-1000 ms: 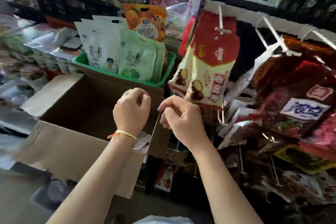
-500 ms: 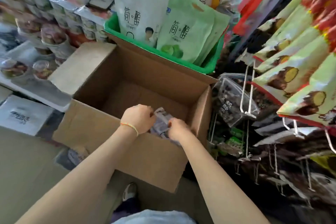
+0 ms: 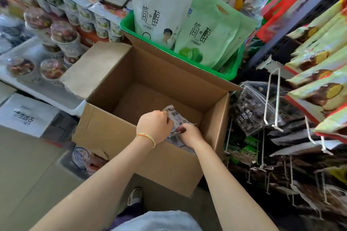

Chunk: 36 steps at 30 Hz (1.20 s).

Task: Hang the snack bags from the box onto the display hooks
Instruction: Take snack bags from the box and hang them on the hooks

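Both my forearms reach down over the near wall of the cardboard box. My left hand, a yellow band at its wrist, is curled closed, pinching the top of a pale snack bag. My right hand grips the same bag's lower edge, fingers folded under. The bag sits inside the box, against its near wall. Beyond, a green basket holds pouches; white display hooks stand at right.
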{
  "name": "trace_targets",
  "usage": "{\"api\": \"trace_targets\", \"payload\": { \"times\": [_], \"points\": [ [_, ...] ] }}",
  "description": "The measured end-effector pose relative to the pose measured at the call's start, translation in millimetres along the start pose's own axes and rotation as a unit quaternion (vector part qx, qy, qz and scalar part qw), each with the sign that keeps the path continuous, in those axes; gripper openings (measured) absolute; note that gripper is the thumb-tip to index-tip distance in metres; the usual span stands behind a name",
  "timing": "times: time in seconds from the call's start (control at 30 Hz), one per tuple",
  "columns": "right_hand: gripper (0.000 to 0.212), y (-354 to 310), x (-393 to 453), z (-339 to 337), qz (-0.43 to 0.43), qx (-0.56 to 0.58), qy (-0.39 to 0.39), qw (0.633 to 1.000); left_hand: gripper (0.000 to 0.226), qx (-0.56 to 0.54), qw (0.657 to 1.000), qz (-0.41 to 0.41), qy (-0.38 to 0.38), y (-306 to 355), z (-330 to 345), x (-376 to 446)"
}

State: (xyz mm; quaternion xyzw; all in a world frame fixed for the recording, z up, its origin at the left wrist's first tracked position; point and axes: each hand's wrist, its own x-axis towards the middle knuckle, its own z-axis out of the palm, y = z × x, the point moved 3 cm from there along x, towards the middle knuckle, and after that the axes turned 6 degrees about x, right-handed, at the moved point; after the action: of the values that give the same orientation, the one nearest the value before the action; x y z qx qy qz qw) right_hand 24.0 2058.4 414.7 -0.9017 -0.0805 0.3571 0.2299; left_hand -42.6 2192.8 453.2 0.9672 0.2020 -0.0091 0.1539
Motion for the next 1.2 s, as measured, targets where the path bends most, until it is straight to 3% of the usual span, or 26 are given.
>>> {"api": "trace_targets", "payload": {
  "times": [0.17, 0.3, 0.43, 0.53, 0.6, 0.67, 0.73, 0.9, 1.03, 1.2],
  "points": [
    [0.030, -12.3, -16.7, -14.1, -0.059, 0.067, 0.045, 0.995, 0.028, 0.011, 1.000, 0.006, -0.020, -1.2, 4.5, 1.9],
    [0.034, -30.4, -34.2, -27.3, -0.106, 0.132, 0.059, 0.984, 0.041, 0.007, 0.997, 0.044, -0.063, -3.4, 10.8, 6.1],
    [0.030, -41.5, -49.8, -32.9, -0.131, 0.130, 0.055, 0.981, 0.021, 0.014, 0.999, 0.029, -0.014, -5.5, 7.9, 6.8],
    [0.034, -42.7, -65.0, -42.3, -0.164, 0.151, 0.065, 0.973, 0.011, -0.077, 0.995, 0.031, 0.051, -7.4, -0.4, 3.8],
    [0.034, -46.9, -80.8, -58.3, -0.208, 0.155, 0.112, 0.959, 0.011, -0.236, 0.969, 0.032, 0.061, -3.6, -20.0, 0.1],
    [0.030, -53.7, -102.1, -81.7, -0.254, 0.141, 0.215, 0.932, 0.015, -0.405, 0.912, 0.045, 0.033, 9.9, -57.1, -6.5],
    [0.027, -63.2, -129.1, -105.2, -0.303, 0.136, 0.295, 0.896, 0.014, -0.507, 0.856, 0.098, 0.027, 27.0, -106.0, -15.8],
    [0.016, -85.1, -199.3, -147.3, -0.348, 0.270, 0.271, 0.856, 0.016, -0.609, 0.763, 0.193, 0.100, 56.7, -193.0, -37.6],
    [0.015, -84.5, -237.3, -164.8, -0.367, 0.309, 0.304, 0.823, 0.014, -0.638, 0.730, 0.221, 0.107, 81.7, -215.7, -52.3],
    [0.013, -71.5, -275.4, -189.2, -0.417, 0.187, 0.437, 0.774, 0.023, -0.626, 0.735, 0.233, 0.113, 120.0, -229.6, -66.5]
  ]
}}
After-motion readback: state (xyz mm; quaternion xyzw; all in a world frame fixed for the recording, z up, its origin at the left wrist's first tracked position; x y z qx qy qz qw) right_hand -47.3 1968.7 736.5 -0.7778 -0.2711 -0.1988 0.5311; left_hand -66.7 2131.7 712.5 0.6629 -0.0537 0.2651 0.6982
